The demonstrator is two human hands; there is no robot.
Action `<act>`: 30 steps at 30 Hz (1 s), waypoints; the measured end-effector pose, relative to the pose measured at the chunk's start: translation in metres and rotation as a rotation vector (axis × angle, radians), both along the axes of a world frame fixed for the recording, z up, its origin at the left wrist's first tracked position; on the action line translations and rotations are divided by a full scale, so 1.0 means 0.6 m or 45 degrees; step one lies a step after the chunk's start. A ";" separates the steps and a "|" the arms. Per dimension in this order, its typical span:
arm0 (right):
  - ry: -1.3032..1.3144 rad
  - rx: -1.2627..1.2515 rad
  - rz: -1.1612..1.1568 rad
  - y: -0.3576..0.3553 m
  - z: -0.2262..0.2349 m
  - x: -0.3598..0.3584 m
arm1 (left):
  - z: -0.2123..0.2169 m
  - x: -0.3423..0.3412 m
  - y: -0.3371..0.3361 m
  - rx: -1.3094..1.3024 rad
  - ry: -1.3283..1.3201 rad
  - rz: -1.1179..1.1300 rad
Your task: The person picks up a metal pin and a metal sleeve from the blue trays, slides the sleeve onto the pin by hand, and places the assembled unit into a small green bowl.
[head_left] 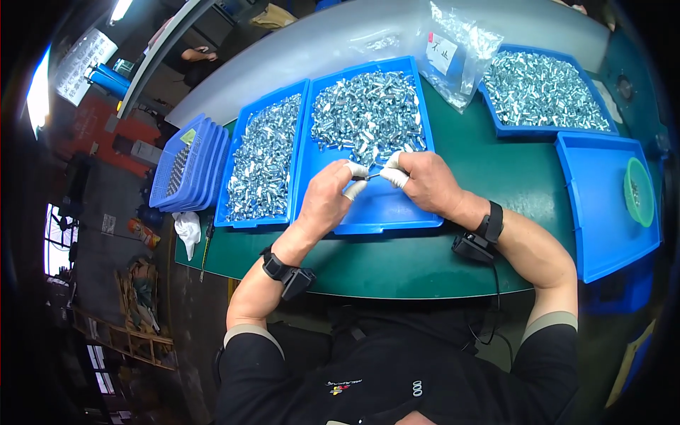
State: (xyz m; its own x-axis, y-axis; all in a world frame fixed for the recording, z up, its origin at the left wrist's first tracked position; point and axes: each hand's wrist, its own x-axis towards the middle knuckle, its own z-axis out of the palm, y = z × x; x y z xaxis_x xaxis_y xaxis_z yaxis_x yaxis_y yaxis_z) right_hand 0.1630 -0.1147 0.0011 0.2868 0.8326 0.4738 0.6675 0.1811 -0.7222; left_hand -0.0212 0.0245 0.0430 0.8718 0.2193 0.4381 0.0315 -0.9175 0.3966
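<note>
Both hands meet over the near part of the middle blue tray [397, 212], wearing white covers on the thumb and fingertips. My left hand [327, 197] is closed in a pinch on a small dark metal part [370, 177]. From the other side my right hand [432, 185] pinches the same part's other end; the fingertips hide most of its shape. Just beyond the fingers, a heap of small shiny metal cylinders [368, 106] fills the far part of this tray. A few loose cylinders lie close to my fingertips.
Left of it stands another blue tray [221, 212] full of cylinders, then stacked blue baskets [161, 177] and a white cloth [188, 230]. A clear plastic bag [450, 78] and a third filled tray [524, 132] are far right. A green bowl [632, 195] sits in a blue tray [602, 234].
</note>
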 end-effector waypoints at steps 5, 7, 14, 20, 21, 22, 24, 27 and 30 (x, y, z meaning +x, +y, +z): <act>-0.034 -0.080 0.015 -0.004 0.008 0.002 | -0.005 0.017 -0.009 -0.087 -0.055 -0.054; 0.103 -0.111 0.051 -0.005 0.006 0.005 | -0.008 0.021 -0.015 -0.076 -0.082 -0.048; 0.090 -0.115 0.041 -0.009 0.005 -0.001 | -0.012 0.010 -0.020 -0.129 -0.122 -0.037; 0.013 -0.095 0.054 -0.008 -0.006 -0.004 | -0.017 -0.004 -0.015 -0.323 0.022 0.052; -0.020 -0.085 0.011 -0.006 -0.009 0.000 | -0.015 -0.008 -0.007 -0.302 0.032 0.053; -0.051 -0.077 -0.031 -0.003 -0.013 0.005 | -0.018 -0.012 0.004 -0.296 0.001 0.072; 0.041 -0.070 -0.010 0.004 -0.009 0.005 | -0.008 -0.034 0.032 -0.236 -0.012 0.178; 0.097 -0.056 0.003 0.005 0.000 0.004 | 0.004 -0.073 0.107 -0.028 -0.161 0.388; 0.150 -0.034 -0.004 0.001 0.001 0.005 | 0.041 -0.083 0.142 0.417 -0.114 0.640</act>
